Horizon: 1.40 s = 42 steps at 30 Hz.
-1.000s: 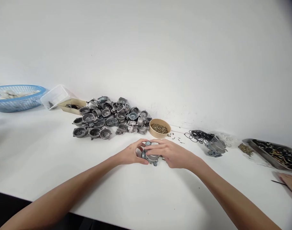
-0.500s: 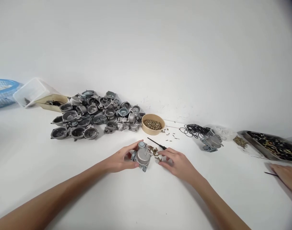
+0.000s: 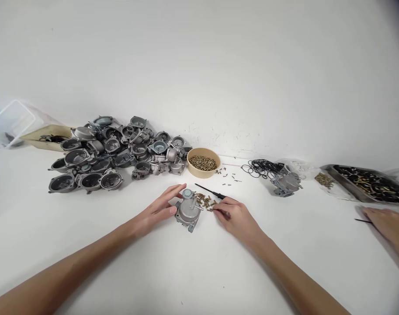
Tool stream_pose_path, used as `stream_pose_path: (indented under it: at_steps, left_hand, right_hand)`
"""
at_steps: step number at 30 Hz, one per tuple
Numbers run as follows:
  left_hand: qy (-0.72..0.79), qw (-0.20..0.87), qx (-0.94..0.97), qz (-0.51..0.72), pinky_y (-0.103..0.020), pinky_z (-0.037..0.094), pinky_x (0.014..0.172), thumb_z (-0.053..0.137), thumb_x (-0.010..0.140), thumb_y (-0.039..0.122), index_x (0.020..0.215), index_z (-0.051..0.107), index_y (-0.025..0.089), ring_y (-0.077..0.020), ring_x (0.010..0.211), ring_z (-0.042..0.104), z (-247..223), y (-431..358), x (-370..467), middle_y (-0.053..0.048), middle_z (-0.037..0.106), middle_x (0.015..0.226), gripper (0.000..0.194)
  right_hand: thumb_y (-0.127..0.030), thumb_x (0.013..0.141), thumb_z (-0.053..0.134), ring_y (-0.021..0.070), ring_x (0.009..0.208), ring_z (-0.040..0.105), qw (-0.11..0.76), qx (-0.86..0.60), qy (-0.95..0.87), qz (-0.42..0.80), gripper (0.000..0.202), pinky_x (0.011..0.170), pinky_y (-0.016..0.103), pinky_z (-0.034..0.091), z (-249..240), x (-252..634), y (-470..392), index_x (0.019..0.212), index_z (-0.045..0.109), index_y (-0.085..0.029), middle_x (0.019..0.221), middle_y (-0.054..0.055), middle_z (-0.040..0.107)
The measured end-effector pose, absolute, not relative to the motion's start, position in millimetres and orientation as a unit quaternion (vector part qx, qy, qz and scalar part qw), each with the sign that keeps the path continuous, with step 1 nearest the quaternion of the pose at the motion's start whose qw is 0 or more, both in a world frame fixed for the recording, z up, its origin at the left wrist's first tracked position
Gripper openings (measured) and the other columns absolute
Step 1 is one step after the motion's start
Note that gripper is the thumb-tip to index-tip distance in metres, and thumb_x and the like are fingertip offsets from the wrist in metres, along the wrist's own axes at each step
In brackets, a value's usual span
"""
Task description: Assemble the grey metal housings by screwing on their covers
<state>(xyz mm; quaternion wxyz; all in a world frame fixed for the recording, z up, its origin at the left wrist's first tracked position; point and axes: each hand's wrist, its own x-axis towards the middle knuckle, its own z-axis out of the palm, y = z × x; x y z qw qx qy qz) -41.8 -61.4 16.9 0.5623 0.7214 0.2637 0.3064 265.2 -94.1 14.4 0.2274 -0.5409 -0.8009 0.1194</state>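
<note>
A grey metal carburetor-like part [image 3: 189,210] rests on the white table. My left hand [image 3: 158,210] is at its left side, thumb and fingers apart, with the thumb against or very near the housing. Right of the part lies a small heap of brass screws [image 3: 204,200]. My right hand [image 3: 234,214] is over the heap's right edge, thumb and fingertips pinched together at a screw. A black screwdriver [image 3: 208,190] points up and left from beside my right hand, its handle end at the fingers. Behind the heap stands a round tan bowl [image 3: 204,173] full of brass screws.
Many grey housings [image 3: 110,144] are piled at the left, near a yellowish tray [image 3: 38,141] and a clear bin [image 3: 15,118]. Rightward are black rings [image 3: 263,167], another metal part [image 3: 286,183] and a filled metal tray [image 3: 343,183]. Another person's hand [image 3: 387,225] holds a thin dark tool.
The view has shifted, moving the scene leftward. My right thumb and fingers have closed together at the screws. My left hand has loosened from the metal part, which now lies flatter.
</note>
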Motion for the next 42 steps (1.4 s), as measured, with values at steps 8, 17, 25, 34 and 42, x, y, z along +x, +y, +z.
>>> stream_pose_path:
  at_steps: [8,17,25,34,42]
  left_hand:
    - [0.287,0.388,0.808,0.337,-0.043,0.048,0.105,0.047,0.103,0.044,0.161,0.029,0.03,-0.0328,0.138,0.044,21.5,-69.7,-39.1,-0.011,0.03,0.162,0.062]
    - [0.085,0.014,0.882,0.463,-0.037,0.049,0.065,0.056,0.077,0.017,0.118,0.062,0.019,-0.0236,0.079,0.061,30.8,-96.9,-26.5,-0.011,0.066,0.1,0.042]
    - [0.04,0.008,0.924,0.38,-0.032,0.022,0.043,0.056,0.072,0.012,0.08,0.059,0.021,-0.0131,0.041,0.031,26.3,-110.4,-19.4,0.003,0.044,0.054,0.012]
    - [0.283,0.433,0.807,0.285,-0.023,0.042,0.049,0.065,0.093,0.032,0.08,0.071,0.018,-0.011,0.05,0.058,22.4,-126.3,-6.1,0.0,0.065,0.062,0.021]
    - [0.287,0.776,0.502,0.252,-0.026,0.054,0.065,0.094,0.064,0.03,0.077,0.066,0.014,-0.0143,0.065,0.068,7.9,-133.0,8.6,-0.003,0.074,0.072,0.035]
  right_hand:
    - [-0.013,0.086,0.058,0.0121,0.062,0.058,0.198,-0.575,-0.789,0.082,0.02,0.063,0.024,0.046,18.5,265.1,-94.7,0.075,0.073,-0.018,0.073,0.002,0.062]
    - [-0.014,0.087,0.056,0.0139,0.068,0.063,0.177,-0.58,-0.789,0.102,0.022,0.069,0.025,0.05,24.0,263.9,-95.5,0.087,0.077,-0.021,0.086,0.003,0.069]
    - [-0.006,0.079,0.055,0.0148,0.067,0.063,0.143,-0.564,-0.81,0.073,0.022,0.066,0.025,0.049,23.6,269.8,-95.0,0.079,0.073,-0.019,0.075,0.002,0.069]
    - [-0.006,0.08,0.057,0.0109,0.069,0.062,0.241,-0.365,-0.869,0.232,0.02,0.064,0.021,0.048,48.0,239.2,-133.1,0.087,0.069,-0.021,0.083,0.0,0.07]
    - [-0.006,0.084,0.055,0.013,0.07,0.058,0.278,-0.275,-0.893,0.224,0.02,0.064,0.025,0.048,43.9,215.9,-156.6,0.089,0.068,-0.021,0.081,0.002,0.068]
